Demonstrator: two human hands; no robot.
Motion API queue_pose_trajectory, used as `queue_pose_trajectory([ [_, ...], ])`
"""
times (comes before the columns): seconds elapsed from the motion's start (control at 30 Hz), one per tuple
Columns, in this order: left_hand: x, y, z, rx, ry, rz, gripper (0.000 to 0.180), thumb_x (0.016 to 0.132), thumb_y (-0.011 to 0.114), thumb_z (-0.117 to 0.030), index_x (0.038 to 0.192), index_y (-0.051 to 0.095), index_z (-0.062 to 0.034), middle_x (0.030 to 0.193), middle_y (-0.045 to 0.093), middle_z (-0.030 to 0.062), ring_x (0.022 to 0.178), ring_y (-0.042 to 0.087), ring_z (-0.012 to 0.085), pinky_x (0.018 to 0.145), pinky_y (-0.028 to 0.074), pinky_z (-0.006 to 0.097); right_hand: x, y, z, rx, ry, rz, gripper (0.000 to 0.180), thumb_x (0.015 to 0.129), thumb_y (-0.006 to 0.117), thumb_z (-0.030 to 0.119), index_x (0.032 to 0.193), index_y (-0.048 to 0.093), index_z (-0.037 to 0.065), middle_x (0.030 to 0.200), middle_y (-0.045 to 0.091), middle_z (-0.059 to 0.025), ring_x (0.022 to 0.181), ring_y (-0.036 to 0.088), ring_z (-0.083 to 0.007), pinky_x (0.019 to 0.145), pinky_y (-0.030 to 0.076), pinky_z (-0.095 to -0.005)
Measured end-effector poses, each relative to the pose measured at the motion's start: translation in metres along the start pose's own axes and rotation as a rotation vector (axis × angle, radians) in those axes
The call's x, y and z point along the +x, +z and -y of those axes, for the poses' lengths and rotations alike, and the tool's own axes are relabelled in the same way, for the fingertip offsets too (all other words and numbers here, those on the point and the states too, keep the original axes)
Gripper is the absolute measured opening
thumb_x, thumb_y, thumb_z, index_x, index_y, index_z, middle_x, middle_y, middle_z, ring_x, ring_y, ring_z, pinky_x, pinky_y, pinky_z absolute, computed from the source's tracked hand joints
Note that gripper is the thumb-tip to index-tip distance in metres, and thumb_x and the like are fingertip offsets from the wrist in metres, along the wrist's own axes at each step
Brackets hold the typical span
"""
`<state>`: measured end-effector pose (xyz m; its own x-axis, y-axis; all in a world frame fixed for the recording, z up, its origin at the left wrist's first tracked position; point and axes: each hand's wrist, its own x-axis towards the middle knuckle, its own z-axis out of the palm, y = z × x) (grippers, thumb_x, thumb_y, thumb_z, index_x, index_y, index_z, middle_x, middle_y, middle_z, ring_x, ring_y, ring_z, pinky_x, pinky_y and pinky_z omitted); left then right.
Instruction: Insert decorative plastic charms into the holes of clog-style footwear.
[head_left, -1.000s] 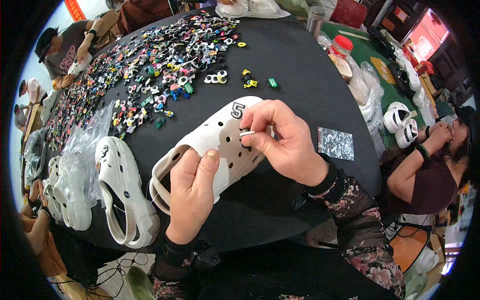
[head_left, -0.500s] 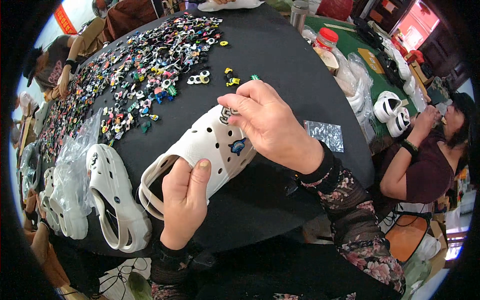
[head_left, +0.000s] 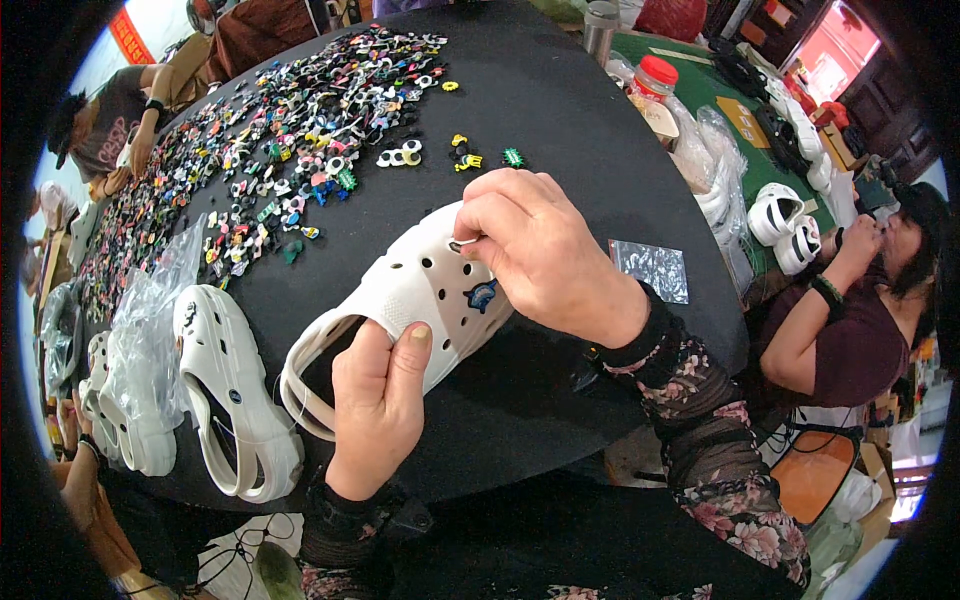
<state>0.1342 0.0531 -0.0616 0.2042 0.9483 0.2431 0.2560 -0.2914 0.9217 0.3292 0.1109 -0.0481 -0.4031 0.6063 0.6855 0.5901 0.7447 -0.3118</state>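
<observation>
My left hand grips a white clog, fingers inside its opening and thumb on the upper. My right hand is closed in a pinch at the toe holes, on a shoe charm mostly covered by the fingers. A blue dolphin-shaped charm sits in the clog's upper, below the right fingers. To the left rests another white clog, with a dark charm near its toe. Beyond my right hand lie a green charm and a few yellow and black ones.
A wide heap of loose charms covers the left and far table. Clear plastic wrap lies over more clogs at left. A small clear bag is at right. Co-workers sit on both sides; a red-lidded jar stands on the green table.
My right fingers have curled closer over the toe, now covering most of the charm that showed before. The green charm is now in full view. The clog has shifted slightly.
</observation>
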Motion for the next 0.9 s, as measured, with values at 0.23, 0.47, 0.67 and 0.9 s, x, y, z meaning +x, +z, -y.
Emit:
queue_pose_trajectory([
  [0.23,0.013,0.005,0.004,0.039,0.140,-0.111,0.016,0.093,0.051,-0.009,0.095,0.056,0.0059,0.068,0.053,0.0047,0.062,0.044,0.0089,0.056,0.037,0.024,-0.010,0.016,0.000,-0.181,-0.172,-0.050,0.011,0.072,0.055,0.006,0.082,0.051,0.004,0.087,0.052,-0.0098,0.080,0.053,-0.0275,0.071,0.041,-0.0368],
  [0.47,0.020,-0.003,0.009,-0.151,-0.016,-0.144,0.028,0.092,0.053,-0.014,0.070,0.046,0.0009,0.065,0.045,-0.0003,0.061,0.036,0.0065,0.054,0.031,0.024,0.000,0.007,0.005,0.040,-0.135,-0.068,0.012,0.075,0.056,0.003,0.086,0.052,0.001,0.087,0.056,-0.0133,0.082,0.057,-0.0299,0.074,0.046,-0.0383],
  [0.67,0.022,0.000,0.008,-0.121,-0.058,-0.134,0.031,0.093,0.053,-0.014,0.067,0.042,-0.0005,0.064,0.040,-0.0022,0.061,0.033,0.0057,0.054,0.030,0.023,-0.004,-0.010,-0.007,0.317,0.192,0.170,0.018,0.079,0.055,-0.006,0.097,0.058,-0.001,0.087,0.056,-0.0109,0.078,0.059,-0.0225,0.068,0.046,-0.0288],
  [0.9,0.022,-0.002,0.011,-0.218,-0.071,-0.158,0.029,0.092,0.054,-0.014,0.067,0.043,-0.0026,0.067,0.041,-0.0046,0.063,0.034,0.0039,0.054,0.030,0.022,-0.006,-0.001,-0.006,0.166,0.090,0.139,0.015,0.078,0.060,0.000,0.093,0.057,0.001,0.087,0.056,-0.0125,0.079,0.057,-0.0298,0.069,0.046,-0.0345],
])
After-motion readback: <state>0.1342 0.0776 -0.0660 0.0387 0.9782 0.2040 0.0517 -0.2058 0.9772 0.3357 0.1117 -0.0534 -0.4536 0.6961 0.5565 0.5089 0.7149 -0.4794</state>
